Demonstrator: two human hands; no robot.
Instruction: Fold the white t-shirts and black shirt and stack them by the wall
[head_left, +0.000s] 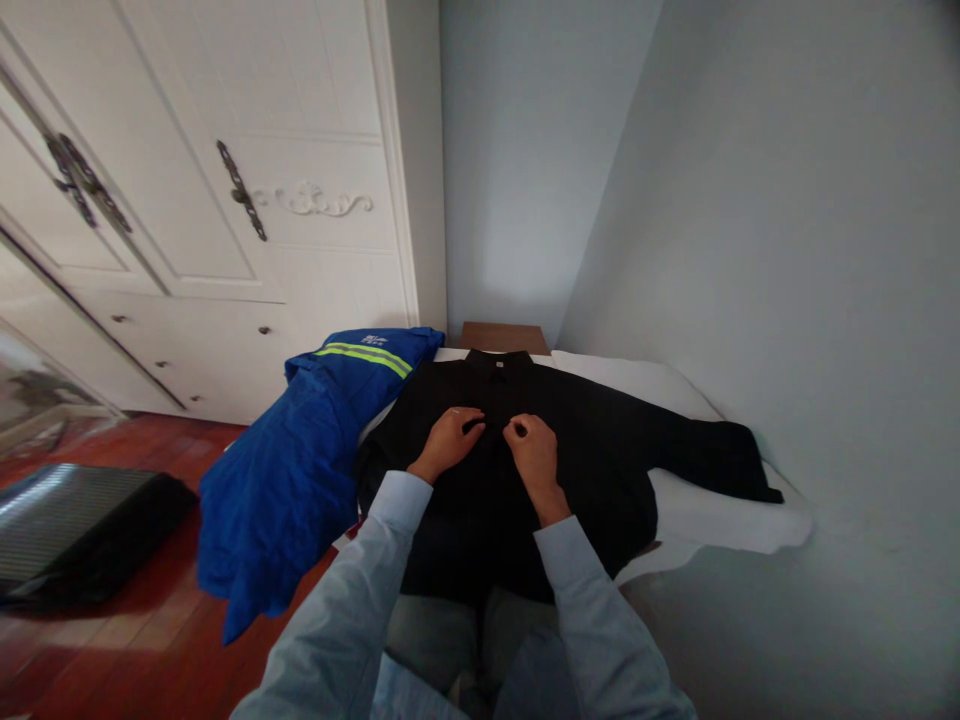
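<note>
Handling the front of a black shirt (484,500), spread out directly beneath left hand (451,438) and right hand (531,450), with collar (499,361) just beyond and one sleeve (705,455) stretching away past the right. Holding both near each other, with thumbs curled narrowly toward fingertips; cannot tell whether pinching anything. Probably best to grip lightly, keep the front flat, and avoid bunching between the hands. Worth working clear of the blue jacket (292,460), beside the left hand.

Matt cloth shirt (491,490), glossy wood-look floor (127,635)
</note>
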